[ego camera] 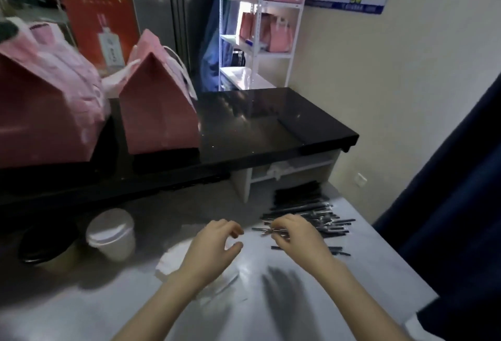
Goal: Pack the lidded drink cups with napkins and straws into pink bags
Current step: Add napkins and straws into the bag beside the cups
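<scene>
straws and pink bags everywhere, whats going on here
A person is packing drink orders at a grey counter. The right hand pinches a straw at the edge of the straw pile; the left hand hovers empty, fingers curled, above some napkins. A lidded cup waits at the left, not yet bagged. Two pink bags stand on the black ledge behind.

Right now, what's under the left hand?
White napkins lie on the steel table under the left hand. The wrist and forearm cover much of the pile, so no count.
</scene>
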`<action>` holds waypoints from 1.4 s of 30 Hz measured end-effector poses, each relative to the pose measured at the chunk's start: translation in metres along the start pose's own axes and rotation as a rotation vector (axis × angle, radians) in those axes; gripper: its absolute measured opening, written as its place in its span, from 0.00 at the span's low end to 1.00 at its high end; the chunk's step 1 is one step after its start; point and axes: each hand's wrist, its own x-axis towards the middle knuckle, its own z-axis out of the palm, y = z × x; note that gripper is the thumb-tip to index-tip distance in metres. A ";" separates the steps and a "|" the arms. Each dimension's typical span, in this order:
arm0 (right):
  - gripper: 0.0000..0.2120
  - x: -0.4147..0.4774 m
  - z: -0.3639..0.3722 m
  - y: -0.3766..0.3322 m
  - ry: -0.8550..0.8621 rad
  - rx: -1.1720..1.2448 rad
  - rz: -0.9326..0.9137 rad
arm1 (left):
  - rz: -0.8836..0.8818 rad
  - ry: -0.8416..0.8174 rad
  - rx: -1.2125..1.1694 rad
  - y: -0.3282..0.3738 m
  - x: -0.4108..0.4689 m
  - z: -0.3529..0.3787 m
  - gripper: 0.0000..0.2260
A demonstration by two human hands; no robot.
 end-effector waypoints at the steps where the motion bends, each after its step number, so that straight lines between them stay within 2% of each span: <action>1: 0.13 0.000 0.000 0.018 -0.015 -0.012 0.029 | -0.014 -0.025 -0.012 0.004 0.010 0.016 0.09; 7: 0.21 0.008 0.004 0.099 -0.086 -0.087 0.149 | -0.074 -0.121 0.015 0.018 0.061 0.096 0.14; 14: 0.27 0.038 0.035 0.122 -0.156 -0.229 0.011 | -0.122 -0.133 0.238 0.011 0.096 0.136 0.14; 18: 0.24 0.051 0.049 0.122 -0.131 -0.244 -0.065 | -0.110 -0.156 0.296 0.005 0.105 0.139 0.10; 21: 0.16 0.054 0.052 0.122 -0.092 -0.251 -0.087 | -0.085 -0.137 0.266 0.000 0.106 0.138 0.05; 25: 0.08 0.053 0.054 0.121 -0.057 -0.232 -0.076 | -0.063 -0.170 0.274 -0.004 0.106 0.136 0.06; 31: 0.06 0.047 0.050 0.115 -0.043 -0.215 -0.086 | -0.048 -0.176 0.162 -0.005 0.101 0.131 0.06; 38: 0.08 0.042 0.042 0.109 0.099 -0.183 -0.134 | 0.013 -0.064 0.060 -0.002 0.092 0.114 0.07; 42: 0.09 0.045 0.029 0.086 0.167 -0.055 -0.184 | 0.049 0.039 0.083 -0.005 0.077 0.079 0.04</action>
